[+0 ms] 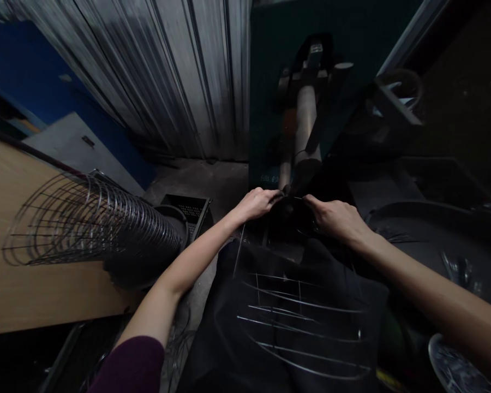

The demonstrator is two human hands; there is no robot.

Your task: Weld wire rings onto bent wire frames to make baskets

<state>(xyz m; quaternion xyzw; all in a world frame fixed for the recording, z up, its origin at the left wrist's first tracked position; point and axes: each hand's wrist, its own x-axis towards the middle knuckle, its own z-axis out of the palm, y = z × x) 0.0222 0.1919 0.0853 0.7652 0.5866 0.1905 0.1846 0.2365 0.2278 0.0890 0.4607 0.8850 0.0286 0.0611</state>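
Observation:
My left hand [260, 203] and my right hand [336, 216] are both closed, with fingertips on opposite ends of a thin wire stretch just under the machine's tip. It appears to belong to a curved wire frame [311, 331], whose rods spread below over my dark apron [225, 338]. How the rods join near my hands is too dark to make out. Ahead stands a dark green machine [265, 109] with a cylindrical metal arm [306, 120]. A narrow rod [285, 173] from it ends close to my left fingertips.
A tall stack of wire rings [126, 224] leans at the left by a wooden board [45, 297]. Behind it is a black crate [204, 210]. On the right, a dark round tub [425, 215] holds small metal pieces. A pale-rimmed container [433, 355] stands lower right.

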